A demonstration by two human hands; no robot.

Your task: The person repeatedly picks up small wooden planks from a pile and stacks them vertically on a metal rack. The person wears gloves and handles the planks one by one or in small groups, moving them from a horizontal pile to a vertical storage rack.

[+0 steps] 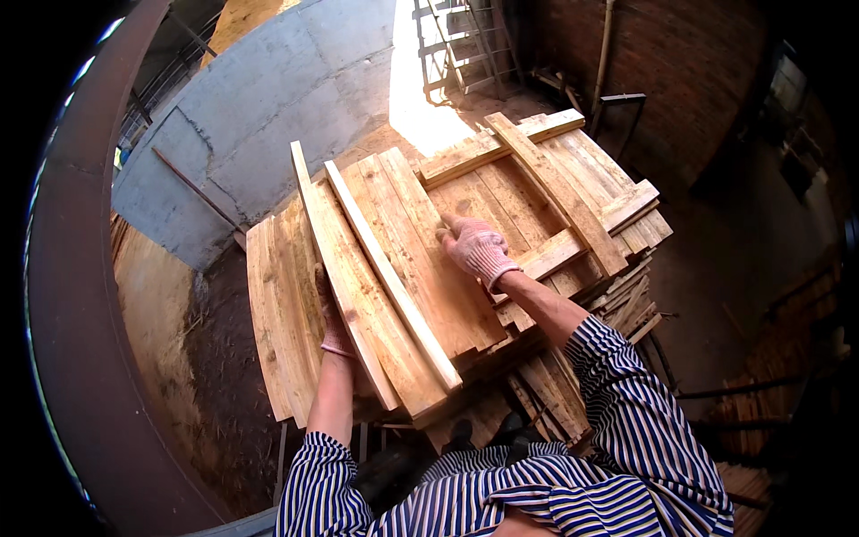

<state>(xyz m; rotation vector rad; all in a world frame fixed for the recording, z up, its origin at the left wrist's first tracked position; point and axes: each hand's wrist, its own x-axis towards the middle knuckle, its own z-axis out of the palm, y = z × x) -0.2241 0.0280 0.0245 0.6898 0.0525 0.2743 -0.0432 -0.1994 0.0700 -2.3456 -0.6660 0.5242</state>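
Observation:
My left hand (328,318), in a work glove, is against the left side of a long raised wooden board (344,291); part of its fingers is hidden by the wood. Beside that board, a narrow pale strip of wood (391,273) runs lengthwise at a slant. My right hand (476,248), in a pinkish knitted glove, is closed at the right edge of a wide wooden board (436,268), fingers curled and pointing left. Both hands rest over a stack of planks (277,304), laid side by side.
On the stack's right part, a crosswise batten (501,159) and a slanting slat (559,192) lie on top. Behind stands a curved grey wall (268,116) with a pole leaning on it. A rusty metal beam (89,295) curves along the left; a ladder-like frame (465,45) stands far back.

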